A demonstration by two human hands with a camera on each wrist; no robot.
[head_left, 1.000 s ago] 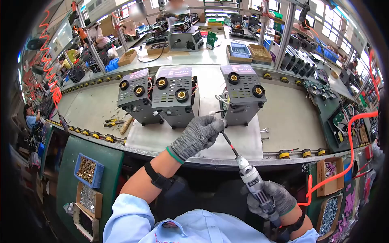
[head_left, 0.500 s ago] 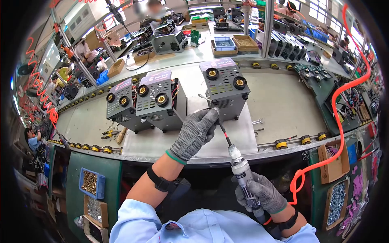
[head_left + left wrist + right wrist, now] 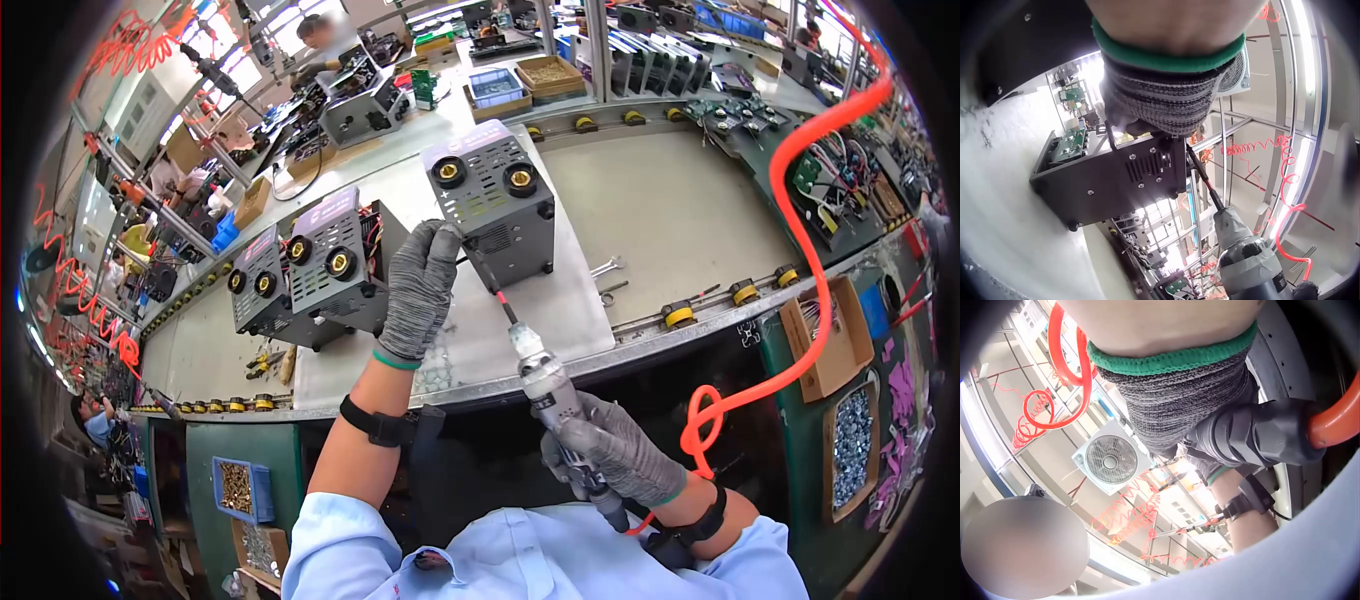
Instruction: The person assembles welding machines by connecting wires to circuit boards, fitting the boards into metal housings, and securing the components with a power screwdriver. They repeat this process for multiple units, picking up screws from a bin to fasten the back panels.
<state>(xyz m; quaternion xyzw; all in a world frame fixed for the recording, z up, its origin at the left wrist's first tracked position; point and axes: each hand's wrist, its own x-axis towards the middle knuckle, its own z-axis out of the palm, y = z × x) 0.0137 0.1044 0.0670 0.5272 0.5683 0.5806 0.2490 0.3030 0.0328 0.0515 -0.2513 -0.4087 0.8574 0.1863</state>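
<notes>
A grey perforated metal case with two black-ringed brass sockets stands upright on the white work surface. My gloved left hand is at its front left edge, fingers bent, fingertips right beside the tip of a long dark bit. What those fingers pinch is hidden; I cannot tell. My gloved right hand grips a power screwdriver, its bit slanting up toward the case. In the left wrist view, the bit tip meets the upper corner of the case's dark panel. An orange hose runs from the screwdriver's tail.
Two similar cases stand close together on the left. Wrenches lie right of the case, pliers at far left. An orange hose loops across the right side. Bins of brass parts and screws flank the person.
The head view has turned, shifting the cases left and tilting them. The left hand and bit tip have moved up to the front edge of the right-hand case. The right hand keeps its grip on the screwdriver.
</notes>
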